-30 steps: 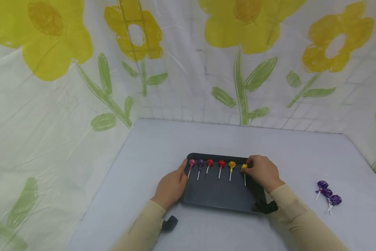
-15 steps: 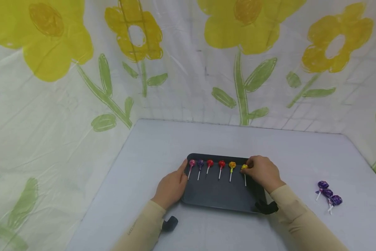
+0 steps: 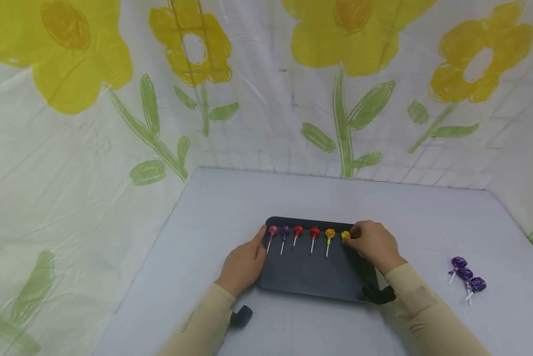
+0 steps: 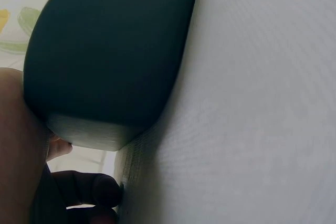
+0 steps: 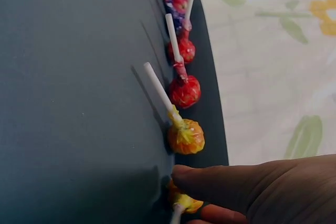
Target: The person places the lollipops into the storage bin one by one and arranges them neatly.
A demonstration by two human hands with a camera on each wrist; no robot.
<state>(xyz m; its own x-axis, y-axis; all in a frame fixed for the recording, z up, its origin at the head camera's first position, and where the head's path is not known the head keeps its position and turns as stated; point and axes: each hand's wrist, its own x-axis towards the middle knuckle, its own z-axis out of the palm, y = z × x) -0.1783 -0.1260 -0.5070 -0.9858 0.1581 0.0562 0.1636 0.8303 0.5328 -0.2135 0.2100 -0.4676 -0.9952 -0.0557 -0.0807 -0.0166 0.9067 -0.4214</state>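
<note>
A dark rectangular baking tray (image 3: 311, 274) lies on the table, its left side held by my left hand (image 3: 242, 264). In the left wrist view, the tray's outer wall (image 4: 105, 51) fills the upper left, with dark fingers (image 4: 107, 190) low beside it. My right hand (image 3: 375, 245) pinches a yellow lollipop (image 3: 345, 235) by its head at the tray's far right; the right wrist view shows its stick below the thumb. Left of it, in a row along the far wall, lie an orange-yellow lollipop (image 3: 330, 233), two red lollipops (image 3: 314, 231), a purple one (image 3: 285, 231) and a pink one (image 3: 273, 230).
Three purple-wrapped lollipops (image 3: 466, 273) lie in a small group on the white table (image 3: 431, 222), right of the tray. A flower-patterned curtain (image 3: 266, 99) hangs behind and to the left. Black wrist straps (image 3: 377, 294) sit near both cuffs.
The yellow lollipop has turned in my right hand's fingers: its stick, seen hanging toward me earlier, no longer shows in the head view. My left hand stays at the tray's side.
</note>
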